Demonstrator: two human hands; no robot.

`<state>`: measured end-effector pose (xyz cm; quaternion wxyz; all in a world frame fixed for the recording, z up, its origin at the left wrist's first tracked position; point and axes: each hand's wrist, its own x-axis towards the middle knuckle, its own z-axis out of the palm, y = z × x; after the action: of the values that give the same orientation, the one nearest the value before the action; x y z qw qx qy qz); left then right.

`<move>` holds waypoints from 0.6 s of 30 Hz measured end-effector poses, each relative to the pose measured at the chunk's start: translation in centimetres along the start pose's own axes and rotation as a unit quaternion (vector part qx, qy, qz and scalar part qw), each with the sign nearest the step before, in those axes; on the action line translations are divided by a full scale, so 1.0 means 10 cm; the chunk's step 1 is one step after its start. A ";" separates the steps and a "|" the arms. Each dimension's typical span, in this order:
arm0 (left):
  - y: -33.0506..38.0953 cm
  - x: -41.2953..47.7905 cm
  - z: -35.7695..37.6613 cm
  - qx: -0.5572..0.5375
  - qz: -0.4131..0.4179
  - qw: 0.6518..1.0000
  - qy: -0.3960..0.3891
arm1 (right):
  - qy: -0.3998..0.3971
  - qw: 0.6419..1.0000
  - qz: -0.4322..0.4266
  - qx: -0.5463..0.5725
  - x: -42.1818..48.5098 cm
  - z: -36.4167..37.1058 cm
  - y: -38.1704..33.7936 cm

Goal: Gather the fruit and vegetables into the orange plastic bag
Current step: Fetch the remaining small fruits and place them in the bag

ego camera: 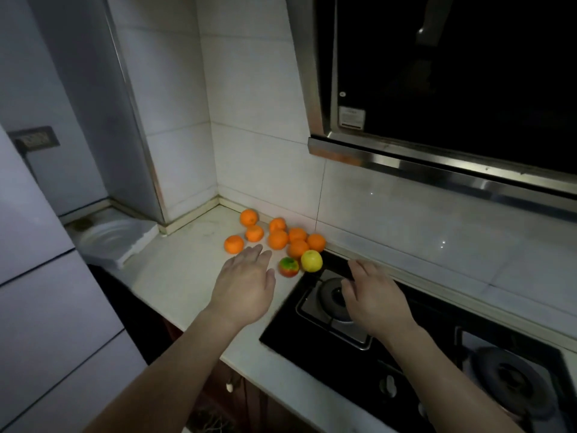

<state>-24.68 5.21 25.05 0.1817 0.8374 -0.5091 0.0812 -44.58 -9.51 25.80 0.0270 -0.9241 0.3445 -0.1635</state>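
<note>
- Toward desk's far corner: oranges point(278, 239), yellow fruit point(311, 260), red-green fruit point(288, 267) clustered loose.
- My left hand point(246, 284) and right hand point(376, 300): each grip open, empty.
- Step: reaching. Orange bag unseen; I'd locate it next.

text: none legible | range hood point(437, 89) | white label point(352, 118) | print too small to read

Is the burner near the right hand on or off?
Off, as far as shows: the burner under the right hand has no flame or glow, though the hand covers part of it.
</note>
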 end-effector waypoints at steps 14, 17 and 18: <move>-0.83 0.75 0.64 -0.029 0.037 0.996 -0.070 | -0.041 0.998 0.045 0.018 0.77 0.75 -0.22; -0.91 1.02 0.91 -0.025 0.035 0.995 -0.092 | -0.063 0.996 0.044 0.033 1.08 1.02 -0.11; -0.94 1.11 1.01 -0.026 0.031 0.994 -0.101 | -0.075 0.996 0.042 0.036 1.20 1.12 -0.06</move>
<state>-11.71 -3.98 17.25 0.1485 0.8204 -0.5521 -0.0114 -32.12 -17.46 18.72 0.0934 -0.9170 0.3733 -0.1046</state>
